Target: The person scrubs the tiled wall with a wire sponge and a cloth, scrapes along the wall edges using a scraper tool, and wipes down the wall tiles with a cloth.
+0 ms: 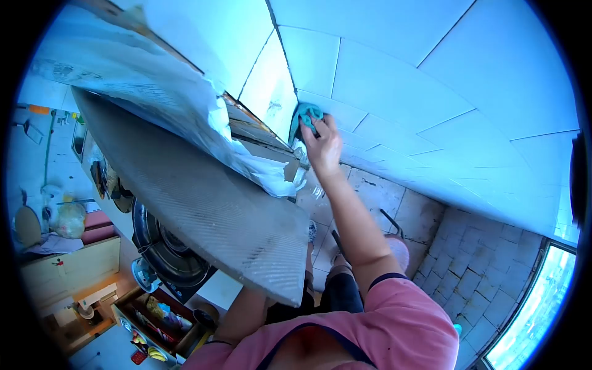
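My right hand [324, 147] reaches up to the corner where two tiled walls meet. Its fingers press a crumpled green cloth [309, 113] against the tiles. A large grey ribbed panel [203, 197] slants across the view in front of me. Torn whitish sheeting [179, 105] lies along the panel's upper side. My left forearm goes beneath the panel's lower edge, and the panel hides my left hand.
A black gas stove [169, 246] is at the left behind the panel. Below it an open drawer [154, 320] holds packets. Thin dark legs of a stool [398, 246] stand on the tiled floor. A bright window [536, 308] is at the lower right.
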A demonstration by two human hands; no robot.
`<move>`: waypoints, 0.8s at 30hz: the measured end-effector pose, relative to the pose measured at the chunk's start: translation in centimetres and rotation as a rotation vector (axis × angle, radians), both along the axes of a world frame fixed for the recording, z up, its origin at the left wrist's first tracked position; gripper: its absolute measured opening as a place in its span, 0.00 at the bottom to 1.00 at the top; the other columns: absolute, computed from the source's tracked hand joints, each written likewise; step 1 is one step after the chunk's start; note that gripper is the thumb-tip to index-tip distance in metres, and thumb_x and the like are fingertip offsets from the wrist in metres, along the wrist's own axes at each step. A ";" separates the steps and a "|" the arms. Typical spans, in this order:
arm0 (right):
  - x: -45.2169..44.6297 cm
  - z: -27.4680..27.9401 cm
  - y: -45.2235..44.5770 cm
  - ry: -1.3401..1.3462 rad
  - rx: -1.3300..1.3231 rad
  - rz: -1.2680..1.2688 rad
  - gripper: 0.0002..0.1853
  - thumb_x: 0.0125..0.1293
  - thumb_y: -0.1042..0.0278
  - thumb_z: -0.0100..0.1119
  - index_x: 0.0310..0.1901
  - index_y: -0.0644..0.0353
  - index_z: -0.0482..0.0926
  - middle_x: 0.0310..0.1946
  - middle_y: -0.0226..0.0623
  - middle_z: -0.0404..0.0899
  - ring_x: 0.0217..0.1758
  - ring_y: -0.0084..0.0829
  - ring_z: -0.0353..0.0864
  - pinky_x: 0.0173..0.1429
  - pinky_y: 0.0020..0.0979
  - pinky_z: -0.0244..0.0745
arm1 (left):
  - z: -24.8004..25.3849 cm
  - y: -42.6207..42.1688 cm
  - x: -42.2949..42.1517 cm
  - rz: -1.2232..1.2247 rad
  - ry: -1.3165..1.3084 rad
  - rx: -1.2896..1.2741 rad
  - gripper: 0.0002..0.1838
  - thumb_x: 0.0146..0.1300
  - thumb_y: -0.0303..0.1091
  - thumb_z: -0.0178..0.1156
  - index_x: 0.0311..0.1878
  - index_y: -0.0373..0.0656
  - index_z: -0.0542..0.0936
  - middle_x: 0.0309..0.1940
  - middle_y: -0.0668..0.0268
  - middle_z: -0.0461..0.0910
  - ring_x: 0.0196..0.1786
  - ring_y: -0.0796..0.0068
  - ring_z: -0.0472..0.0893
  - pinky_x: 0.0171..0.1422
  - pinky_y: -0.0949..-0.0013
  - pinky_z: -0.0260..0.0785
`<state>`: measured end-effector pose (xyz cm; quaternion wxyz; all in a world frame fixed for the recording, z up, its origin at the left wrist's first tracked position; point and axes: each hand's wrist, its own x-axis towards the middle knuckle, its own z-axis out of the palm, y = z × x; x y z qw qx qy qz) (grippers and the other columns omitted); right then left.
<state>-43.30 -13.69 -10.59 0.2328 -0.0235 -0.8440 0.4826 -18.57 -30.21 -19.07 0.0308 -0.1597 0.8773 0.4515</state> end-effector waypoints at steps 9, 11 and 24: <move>-1.4 3.0 -1.6 -0.418 -1.116 -0.092 0.12 0.56 0.68 0.67 0.32 0.72 0.82 0.34 0.38 0.79 0.39 0.25 0.74 0.45 0.26 0.68 | -0.1 0.1 -2.5 -0.150 0.049 -0.155 0.23 0.58 0.33 0.61 0.56 0.34 0.71 0.54 0.53 0.72 0.57 0.58 0.71 0.63 0.60 0.60; -1.8 0.6 -1.8 -0.466 -1.129 -0.172 0.13 0.56 0.69 0.67 0.34 0.73 0.81 0.35 0.39 0.80 0.39 0.25 0.75 0.45 0.26 0.68 | 0.0 0.2 -2.2 -0.157 0.041 -0.159 0.23 0.58 0.33 0.61 0.56 0.34 0.71 0.54 0.53 0.72 0.57 0.58 0.71 0.63 0.59 0.60; -1.7 9.1 -1.9 -0.282 -1.313 -0.010 0.10 0.60 0.69 0.64 0.35 0.70 0.81 0.29 0.30 0.80 0.34 0.20 0.73 0.42 0.22 0.65 | 0.4 0.0 -2.3 -0.151 0.061 -0.179 0.24 0.58 0.35 0.61 0.56 0.34 0.72 0.54 0.51 0.72 0.57 0.55 0.71 0.63 0.58 0.60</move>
